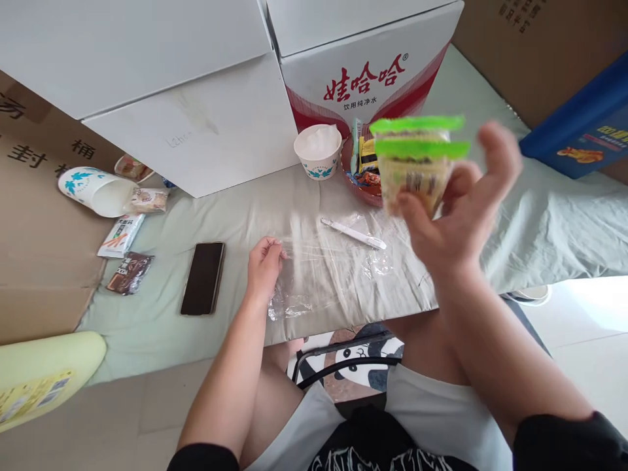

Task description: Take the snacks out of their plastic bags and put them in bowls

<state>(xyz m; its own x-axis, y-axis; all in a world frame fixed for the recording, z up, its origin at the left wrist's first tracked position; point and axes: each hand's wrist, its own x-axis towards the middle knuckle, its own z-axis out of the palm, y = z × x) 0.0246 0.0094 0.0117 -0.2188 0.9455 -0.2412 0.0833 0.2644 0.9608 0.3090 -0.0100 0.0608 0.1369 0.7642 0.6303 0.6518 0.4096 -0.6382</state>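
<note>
Above the worktop [540,222], the right hand [461,209] grips two green-topped packets [417,160], stacked, long axes level and left-right, while the left hand [265,265] pinches one plastic film [324,268].

Pale green cloth-covered surface [235,216], bearing a black phone [203,277], crinkled clear film [324,268], a white plastic utensil [354,233], a paper cup [318,152], snack packets [128,255] and white boxes [206,131].

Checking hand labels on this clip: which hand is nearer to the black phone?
Left. The left hand rests on the clear plastic wrap just right of the phone; the right hand is raised far right, holding snack packets.
</note>
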